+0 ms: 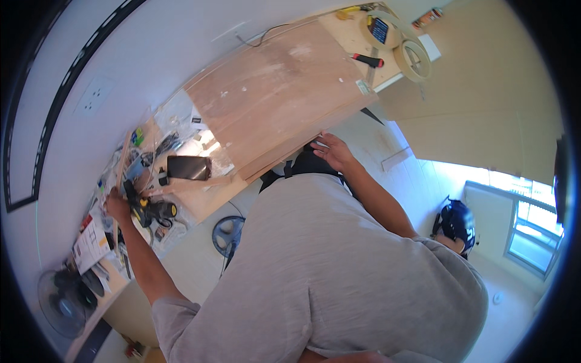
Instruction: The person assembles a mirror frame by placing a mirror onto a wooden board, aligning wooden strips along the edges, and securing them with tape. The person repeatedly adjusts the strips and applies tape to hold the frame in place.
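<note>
My left hand reaches into the clutter at the left end of the bench, beside a black and yellow cordless drill. It lies by a thin wooden strip; its fingers are too small and partly hidden to show a grip. My right hand is at the front edge of a large brown wooden panel, fingers apart and nothing held. Whether its fingertips touch the edge, I cannot tell. A dark phone-like slab rests between the drill and the panel.
Rolls of edging tape, a red and black handled tool and a phone lie at the far right end. A fan stands at the left. Below the bench is a blue-grey wheel-like reel; a dark bag sits at right.
</note>
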{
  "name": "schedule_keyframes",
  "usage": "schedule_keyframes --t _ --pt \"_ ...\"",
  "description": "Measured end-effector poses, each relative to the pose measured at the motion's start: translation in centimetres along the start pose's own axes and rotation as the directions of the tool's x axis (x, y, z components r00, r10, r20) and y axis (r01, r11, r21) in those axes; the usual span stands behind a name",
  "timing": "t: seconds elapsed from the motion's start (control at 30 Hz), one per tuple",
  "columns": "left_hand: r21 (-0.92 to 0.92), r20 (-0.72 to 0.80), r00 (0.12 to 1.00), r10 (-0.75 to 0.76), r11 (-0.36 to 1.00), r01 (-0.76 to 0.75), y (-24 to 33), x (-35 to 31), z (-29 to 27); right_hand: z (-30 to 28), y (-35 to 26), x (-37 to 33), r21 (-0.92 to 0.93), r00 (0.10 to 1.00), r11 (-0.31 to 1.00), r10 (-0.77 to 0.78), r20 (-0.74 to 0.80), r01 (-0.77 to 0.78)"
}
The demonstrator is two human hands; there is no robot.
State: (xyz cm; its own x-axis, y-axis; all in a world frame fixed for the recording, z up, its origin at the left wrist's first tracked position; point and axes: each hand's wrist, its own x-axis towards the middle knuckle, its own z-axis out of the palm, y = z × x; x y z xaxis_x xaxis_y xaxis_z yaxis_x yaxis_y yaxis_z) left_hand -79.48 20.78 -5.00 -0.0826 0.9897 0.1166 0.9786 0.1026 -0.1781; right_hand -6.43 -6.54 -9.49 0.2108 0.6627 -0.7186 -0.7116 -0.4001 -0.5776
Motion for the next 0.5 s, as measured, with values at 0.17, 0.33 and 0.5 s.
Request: schedule_keyframes --t 0.17,0.33,0.5 --pt "-0.029 0.036 0.997 -0.075 0.997 0.076 0.4 0.4 -0.6 -0.6 0.1 -0.4 -0.054 0.977 0.994 -0.099 -0.19 0.09" --pt "-0.191 -0.27 0.954 -0.131 0.978 0.08 5.1 0.1 -5.0 -5.4 -2.7 1.2 -0.266 0.78 0.905 -0.423 -0.461 0.333" --pt "-0.749 -0.236 0.965 -0.115 0.654 -0.106 16.3 -5.6 -9.8 -10.2 -8.5 3.0 -0.498 0.57 0.743 -0.666 -0.48 0.448"
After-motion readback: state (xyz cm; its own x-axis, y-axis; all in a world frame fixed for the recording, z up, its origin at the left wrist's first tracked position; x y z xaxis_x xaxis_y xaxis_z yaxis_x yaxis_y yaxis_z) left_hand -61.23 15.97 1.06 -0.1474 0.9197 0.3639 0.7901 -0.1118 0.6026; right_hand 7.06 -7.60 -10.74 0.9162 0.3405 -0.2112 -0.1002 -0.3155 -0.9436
